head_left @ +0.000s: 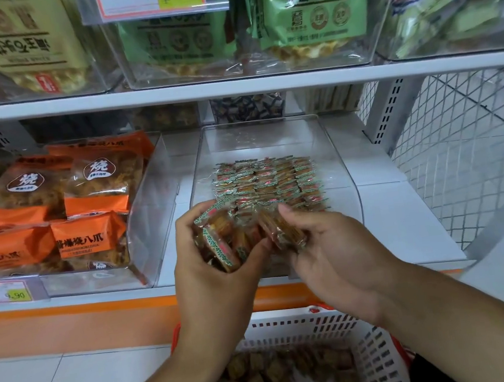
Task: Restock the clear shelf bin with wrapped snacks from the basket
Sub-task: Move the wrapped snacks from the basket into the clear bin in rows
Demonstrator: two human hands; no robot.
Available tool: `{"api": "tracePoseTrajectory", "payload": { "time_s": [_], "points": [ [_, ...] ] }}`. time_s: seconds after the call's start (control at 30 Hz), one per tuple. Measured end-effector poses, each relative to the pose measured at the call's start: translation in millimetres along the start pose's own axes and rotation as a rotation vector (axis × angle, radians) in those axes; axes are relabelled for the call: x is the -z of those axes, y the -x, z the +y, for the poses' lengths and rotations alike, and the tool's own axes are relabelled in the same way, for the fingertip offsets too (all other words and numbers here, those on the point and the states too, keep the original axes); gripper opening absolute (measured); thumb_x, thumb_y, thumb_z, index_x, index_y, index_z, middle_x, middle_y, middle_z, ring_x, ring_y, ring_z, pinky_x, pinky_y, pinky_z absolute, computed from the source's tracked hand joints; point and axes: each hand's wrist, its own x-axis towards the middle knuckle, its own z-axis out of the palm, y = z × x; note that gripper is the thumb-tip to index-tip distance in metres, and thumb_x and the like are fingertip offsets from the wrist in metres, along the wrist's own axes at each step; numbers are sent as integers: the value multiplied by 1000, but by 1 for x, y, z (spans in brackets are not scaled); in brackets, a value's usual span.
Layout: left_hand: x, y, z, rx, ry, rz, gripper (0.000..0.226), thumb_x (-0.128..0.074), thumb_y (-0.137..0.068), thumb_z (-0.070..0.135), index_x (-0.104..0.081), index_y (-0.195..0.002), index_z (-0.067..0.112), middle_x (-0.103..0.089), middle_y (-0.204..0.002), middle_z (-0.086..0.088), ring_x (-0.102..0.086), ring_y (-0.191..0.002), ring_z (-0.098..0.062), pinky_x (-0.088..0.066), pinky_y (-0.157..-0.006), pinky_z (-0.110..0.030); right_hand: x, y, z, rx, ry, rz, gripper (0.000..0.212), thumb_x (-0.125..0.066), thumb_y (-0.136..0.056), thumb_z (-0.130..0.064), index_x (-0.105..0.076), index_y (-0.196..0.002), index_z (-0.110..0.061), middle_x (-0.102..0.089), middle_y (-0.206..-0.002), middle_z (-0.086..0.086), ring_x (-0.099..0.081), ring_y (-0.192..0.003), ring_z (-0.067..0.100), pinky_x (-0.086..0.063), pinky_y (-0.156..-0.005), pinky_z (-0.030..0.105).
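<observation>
Holding a bundle of wrapped snacks (219,241), the left hand (219,276) has its fingers curled round the stack, thumb across the near side. Right hand (330,254) pinches a few more snacks at the bundle's right end, fingertips curled on the wrappers. Both hands hang just over the front lip of the clear bin (342,180), touching each other at the bundle.

Step in hand, as I judge it: sorting a handful taken from the basket, about to lay it down. Next move calls for squaring the pieces so they face one way, then setting them in the bare front strip of the bin, snug against the rows already there, without knocking those rows askew.

Counts:
- Hands: two, both busy.
- Snacks in hand: several; overlap hides the exact number.
- Snacks in bin: neat rows (268,182) filling the middle of the floor, roughly four columns across and many rows deep; too small to count singly. Back of bin bare.
- Basket (373,359): one, white, below the hands on the floor side of the shelf; many loose snacks inside, uncountable.
- Neighbour bin at left: orange packs (89,237), at least six showing.
- Upper shelf: three bins with larger bags.
- Price tags: two.
</observation>
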Motion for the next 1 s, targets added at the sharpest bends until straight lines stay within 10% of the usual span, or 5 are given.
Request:
{"api": "tracePoseTrajectory", "payload": {
  "time_s": [0.3, 0.6, 0.87, 1.0],
  "points": [
    [3, -6, 5, -245, -70, -3, 74, -89, -66, 0, -47, -125, 15, -54, -112, 48, -57, -101, 24, -39, -82, 6, 11, -3, -17, -233, 122, -170, 40, -44, -99, -17, -65, -128, 0, -61, -135, 22, -51, -135, 35, -40, -115, 46],
    [10, -14, 15, -271, 13, 5, 57, -76, -86, 45, -48, -126, 15, -52, -117, 45, -54, -108, 19, -39, -88, 1, 15, -5, -16, -363, 93, -307, 42, -44, -101, -16, -58, -135, 3, -60, -133, 24, -60, -123, 37, -44, -110, 52],
    [12, -17, 2, -225, 62, 55, 31, -52, -96, 18, -51, -127, 21, -58, -113, 27, -61, -104, -8, -46, -88, -20, 11, -5, -16, -314, 8, -345, 44, -43, -101, -8, -49, -142, 4, -52, -143, 25, -51, -135, 32, -45, -111, 40],
    [15, -20, 5, -304, -32, 49, 38, -50, -90, 17, -49, -128, 15, -53, -117, 35, -56, -106, 6, -39, -88, -7, 11, -6, -13, -303, 45, -351, 45, -47, -99, -14, -53, -139, 4, -51, -144, 27, -56, -130, 35, -48, -108, 42]
  ]
}}
